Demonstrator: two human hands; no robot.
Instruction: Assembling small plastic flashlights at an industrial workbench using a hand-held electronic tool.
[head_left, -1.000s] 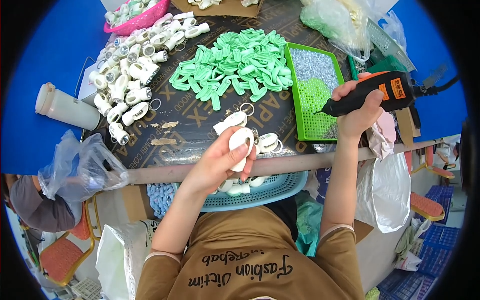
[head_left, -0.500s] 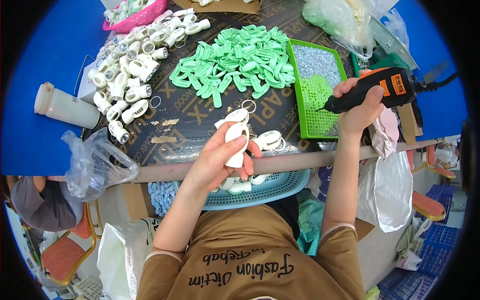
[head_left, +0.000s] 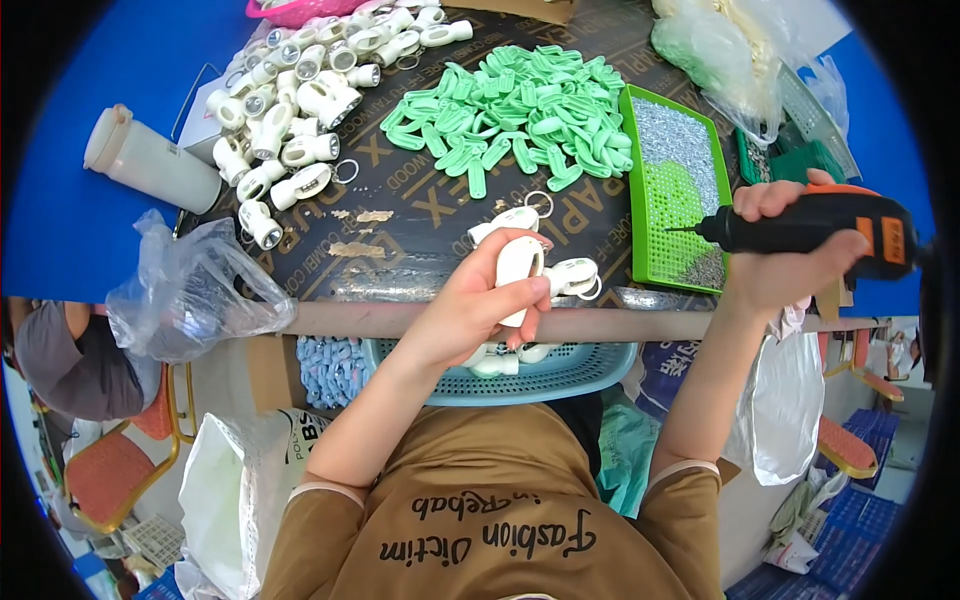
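My left hand point(head_left: 462, 312) is closed round a small white keychain flashlight point(head_left: 516, 262), pinching it between thumb and fingers just above the table's near edge. Its oval side with a slot faces up. Two more white flashlights with key rings lie close by, one beyond the fingers point(head_left: 505, 224) and another to the right point(head_left: 572, 276). My right hand point(head_left: 785, 275) grips a black and orange electric screwdriver point(head_left: 830, 232). The tool is held nearly level, its thin bit pointing left above the green tray point(head_left: 640, 250). Silvery screws lie in the far part of that tray.
Light-green plastic covers point(head_left: 515, 115) are heaped at the middle. White flashlights point(head_left: 300, 110) are piled at the left, near a white cup point(head_left: 150, 160) and a clear plastic bag point(head_left: 190, 295). Below the table edge, a blue basket point(head_left: 590, 372) sits on my lap. Another person's sleeve point(head_left: 75, 370) shows far left.
The whole view has shifted, so the table's things appear farther right. The screwdriver has swung lower and more level, its bit still over the tray. My left hand keeps hold of the flashlight.
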